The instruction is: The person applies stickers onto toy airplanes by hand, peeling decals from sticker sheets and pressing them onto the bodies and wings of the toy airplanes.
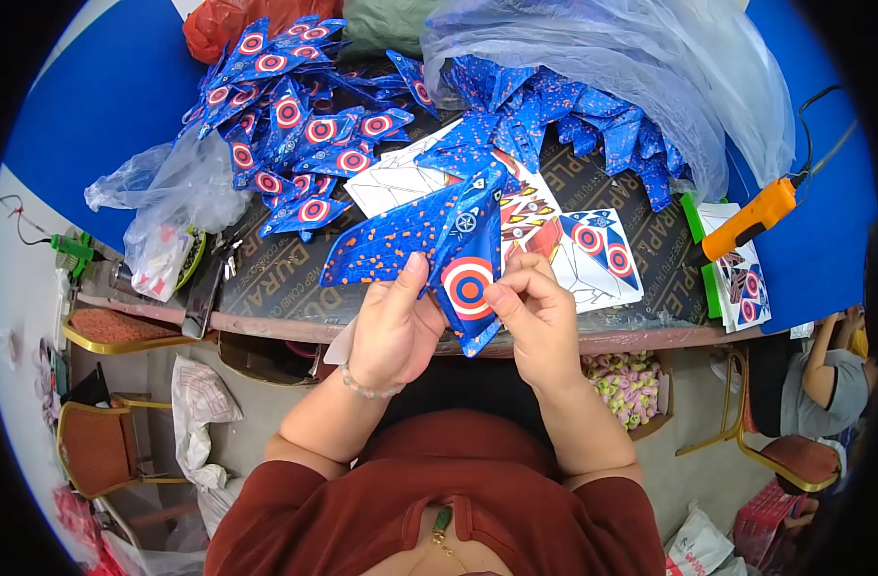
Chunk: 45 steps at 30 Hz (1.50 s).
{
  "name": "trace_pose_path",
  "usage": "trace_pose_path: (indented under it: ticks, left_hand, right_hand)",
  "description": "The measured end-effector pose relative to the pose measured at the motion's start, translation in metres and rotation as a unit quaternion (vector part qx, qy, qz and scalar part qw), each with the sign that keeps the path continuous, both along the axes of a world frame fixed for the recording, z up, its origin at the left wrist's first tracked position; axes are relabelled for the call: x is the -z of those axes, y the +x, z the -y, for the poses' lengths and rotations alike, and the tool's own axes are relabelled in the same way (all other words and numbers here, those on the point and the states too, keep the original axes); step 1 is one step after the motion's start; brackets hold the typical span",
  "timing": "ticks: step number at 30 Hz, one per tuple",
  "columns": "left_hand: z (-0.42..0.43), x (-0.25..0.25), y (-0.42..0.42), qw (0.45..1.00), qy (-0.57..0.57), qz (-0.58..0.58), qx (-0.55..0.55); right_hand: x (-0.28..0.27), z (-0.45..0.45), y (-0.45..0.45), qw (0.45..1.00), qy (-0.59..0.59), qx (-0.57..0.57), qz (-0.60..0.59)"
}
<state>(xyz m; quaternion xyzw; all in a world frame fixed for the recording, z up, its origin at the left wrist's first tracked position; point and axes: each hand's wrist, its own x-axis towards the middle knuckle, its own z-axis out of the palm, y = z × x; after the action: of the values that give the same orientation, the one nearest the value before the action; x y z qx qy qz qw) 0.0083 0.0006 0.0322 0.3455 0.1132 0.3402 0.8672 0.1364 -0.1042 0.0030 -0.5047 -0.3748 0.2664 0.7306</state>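
Held above the front of the table is a blue foam plane piece (381,238) with orange speckles, its wings angled outward. A round red, white and blue target sticker (469,289) sits on its smooth blue face, with a star emblem above. My left hand (398,331) grips the piece from below, thumb on top near the wing's edge. My right hand (537,312) is closed at the right edge, thumb and bent finger touching beside the target sticker. Just behind lie sticker sheets (597,259) with target and flame-like designs, partly covered by the piece.
Stickered blue pieces (287,113) are heaped back left. Speckled pieces (578,101) spill from a clear plastic bag (640,58) at back right. An orange corded tool (751,221) rests by a green-edged holder (700,259). Keys (232,257) lie left. Another person (823,389) sits far right.
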Motion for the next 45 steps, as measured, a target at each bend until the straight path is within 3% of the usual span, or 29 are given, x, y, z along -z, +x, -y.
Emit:
trace_pose_path:
  ticks: [32,35,38,41,43,44,45]
  left_hand:
    - [0.008,0.007,0.002,0.999,0.039,-0.023,-0.01]
    - [0.007,0.009,0.003,0.998,0.054,-0.033,-0.032]
    - [0.004,0.007,0.004,0.997,0.038,-0.04,-0.062]
    - [0.003,0.006,0.001,0.997,0.056,-0.051,-0.032]
    - [0.011,0.007,0.001,0.996,0.064,-0.066,-0.003]
    - [0.012,0.003,-0.001,0.991,0.082,-0.093,0.042]
    - [0.014,0.002,-0.003,0.99,0.09,-0.084,0.064]
  right_hand:
    - [0.002,0.005,-0.003,0.999,0.015,0.025,0.028]
    - [-0.006,0.008,-0.002,0.99,-0.012,0.062,0.129]
    - [-0.007,0.017,0.011,0.886,0.034,0.224,0.404]
    - [-0.011,0.014,0.024,0.867,0.053,0.26,0.423]
    - [-0.018,-0.002,0.018,0.92,0.075,0.201,0.327]
    - [-0.026,-0.004,0.022,0.909,0.037,0.167,0.381]
    - [-0.022,-0.006,0.023,0.93,0.01,0.126,0.344]
